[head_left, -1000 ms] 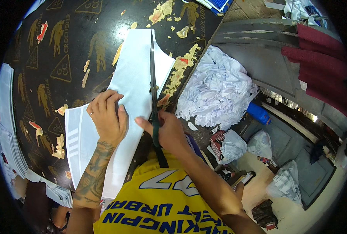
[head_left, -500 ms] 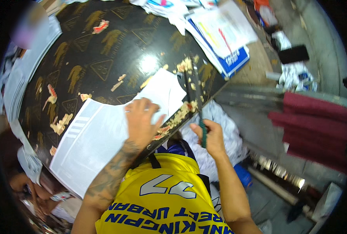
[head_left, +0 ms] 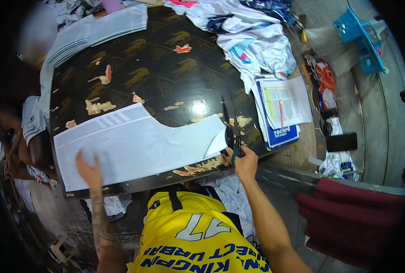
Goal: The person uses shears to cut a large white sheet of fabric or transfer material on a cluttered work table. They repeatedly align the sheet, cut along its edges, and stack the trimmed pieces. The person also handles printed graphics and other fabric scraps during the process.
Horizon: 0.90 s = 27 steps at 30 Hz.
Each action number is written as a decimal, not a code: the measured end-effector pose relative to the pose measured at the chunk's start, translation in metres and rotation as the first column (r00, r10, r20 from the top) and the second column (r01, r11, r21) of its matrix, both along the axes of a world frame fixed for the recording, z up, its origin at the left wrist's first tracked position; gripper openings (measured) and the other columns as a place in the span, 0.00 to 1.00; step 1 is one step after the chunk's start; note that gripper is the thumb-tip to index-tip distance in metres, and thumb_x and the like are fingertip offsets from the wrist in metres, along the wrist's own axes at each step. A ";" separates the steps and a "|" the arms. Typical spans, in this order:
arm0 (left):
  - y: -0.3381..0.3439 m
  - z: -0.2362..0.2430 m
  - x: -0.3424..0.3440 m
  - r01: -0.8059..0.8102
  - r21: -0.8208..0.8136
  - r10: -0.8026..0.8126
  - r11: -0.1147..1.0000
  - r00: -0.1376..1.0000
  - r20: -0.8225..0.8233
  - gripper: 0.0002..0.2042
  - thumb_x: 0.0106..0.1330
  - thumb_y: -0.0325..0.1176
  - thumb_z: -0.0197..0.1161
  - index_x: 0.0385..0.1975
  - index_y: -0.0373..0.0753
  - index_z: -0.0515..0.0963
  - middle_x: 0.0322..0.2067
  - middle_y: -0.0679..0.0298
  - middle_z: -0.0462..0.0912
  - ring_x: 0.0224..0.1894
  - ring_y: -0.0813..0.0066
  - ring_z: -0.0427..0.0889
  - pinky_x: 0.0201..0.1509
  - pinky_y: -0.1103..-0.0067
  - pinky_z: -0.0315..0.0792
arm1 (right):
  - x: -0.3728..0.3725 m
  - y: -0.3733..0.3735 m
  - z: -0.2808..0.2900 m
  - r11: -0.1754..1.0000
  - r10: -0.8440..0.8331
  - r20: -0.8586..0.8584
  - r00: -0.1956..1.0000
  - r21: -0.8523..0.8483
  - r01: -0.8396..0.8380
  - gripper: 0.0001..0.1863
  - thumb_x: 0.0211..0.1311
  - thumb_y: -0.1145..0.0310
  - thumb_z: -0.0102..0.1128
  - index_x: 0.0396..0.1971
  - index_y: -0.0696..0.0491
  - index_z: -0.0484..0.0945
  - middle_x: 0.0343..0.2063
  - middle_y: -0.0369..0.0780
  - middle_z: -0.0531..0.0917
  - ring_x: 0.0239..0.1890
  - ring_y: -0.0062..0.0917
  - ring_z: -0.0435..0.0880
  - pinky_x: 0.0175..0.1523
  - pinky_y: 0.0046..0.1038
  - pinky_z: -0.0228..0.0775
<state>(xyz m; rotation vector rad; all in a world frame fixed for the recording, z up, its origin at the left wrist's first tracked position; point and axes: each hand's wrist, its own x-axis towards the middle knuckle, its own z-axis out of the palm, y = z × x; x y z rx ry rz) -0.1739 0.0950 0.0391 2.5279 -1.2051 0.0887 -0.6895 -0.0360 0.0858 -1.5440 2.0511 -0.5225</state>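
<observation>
A white cut fabric panel with pale grey stripes lies flat along the table's near side, its narrow curved end toward the right. Over its wide left part is my left hand, fingers apart and slightly smeared by motion; whether it touches the cloth I cannot tell. Closed around the dark green handle of a pair of scissors is my right hand, at the panel's right end. The long dark blades point away from me, somewhat apart, just beyond the cloth's edge.
The dark patterned table carries scattered torn tape scraps. Stacked white panels line its far left edge. Crumpled white garments and a blue record book under papers sit at right. Maroon cloth hangs beyond.
My left hand has moved left from the panel's middle to its wide end. The panel now lies straighter along the near edge. The scissors stay in my right hand, and the view has shifted.
</observation>
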 end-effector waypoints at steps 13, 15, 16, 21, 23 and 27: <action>-0.109 -0.033 0.185 -0.079 0.265 0.021 0.961 0.977 0.213 0.45 0.73 0.69 0.58 0.85 0.57 0.52 0.85 0.56 0.48 0.87 0.48 0.45 0.81 0.32 0.34 | -0.054 0.113 0.046 0.985 -0.077 -0.256 0.964 0.132 0.114 0.19 0.58 0.61 0.79 0.30 0.60 0.79 0.24 0.47 0.79 0.30 0.38 0.76 0.36 0.39 0.68; -0.136 0.000 0.110 0.075 -0.005 -0.071 0.997 0.966 0.247 0.43 0.74 0.65 0.61 0.84 0.54 0.57 0.84 0.55 0.53 0.86 0.51 0.47 0.83 0.36 0.35 | -0.071 0.137 0.065 0.970 -0.109 -0.281 0.953 0.180 0.164 0.26 0.58 0.58 0.82 0.24 0.61 0.74 0.19 0.38 0.69 0.27 0.22 0.64 0.32 0.35 0.61; -0.139 0.011 0.054 0.221 -0.044 -0.209 0.974 0.960 0.189 0.35 0.73 0.53 0.68 0.77 0.50 0.70 0.78 0.54 0.68 0.83 0.54 0.59 0.84 0.45 0.47 | -0.078 0.143 0.070 0.955 -0.127 -0.291 0.948 0.222 0.196 0.28 0.58 0.56 0.83 0.23 0.61 0.73 0.19 0.37 0.68 0.27 0.22 0.63 0.31 0.34 0.60; -0.119 0.016 -0.212 0.848 -0.281 -0.889 0.450 0.396 -0.228 0.13 0.63 0.38 0.75 0.45 0.45 0.86 0.45 0.64 0.84 0.52 0.63 0.82 0.59 0.63 0.74 | -0.086 0.105 0.059 0.973 -0.032 -0.123 0.992 0.224 0.059 0.32 0.56 0.49 0.85 0.23 0.62 0.74 0.16 0.41 0.68 0.25 0.23 0.62 0.29 0.37 0.60; -0.119 0.005 -0.260 0.874 -0.262 -0.907 0.409 0.357 -0.223 0.10 0.65 0.32 0.72 0.43 0.40 0.85 0.42 0.61 0.81 0.50 0.61 0.80 0.56 0.63 0.73 | -0.086 0.075 0.048 0.973 0.040 0.030 0.999 0.226 -0.046 0.32 0.56 0.49 0.85 0.23 0.62 0.74 0.16 0.41 0.68 0.24 0.23 0.62 0.29 0.37 0.60; -0.122 -0.007 -0.288 0.867 -0.199 -0.885 0.456 0.420 -0.200 0.07 0.64 0.30 0.70 0.39 0.38 0.82 0.39 0.59 0.79 0.47 0.58 0.79 0.53 0.65 0.74 | -0.084 0.022 0.038 0.945 0.241 0.196 0.950 0.176 -0.276 0.29 0.58 0.50 0.84 0.24 0.61 0.77 0.15 0.40 0.70 0.23 0.22 0.63 0.28 0.33 0.60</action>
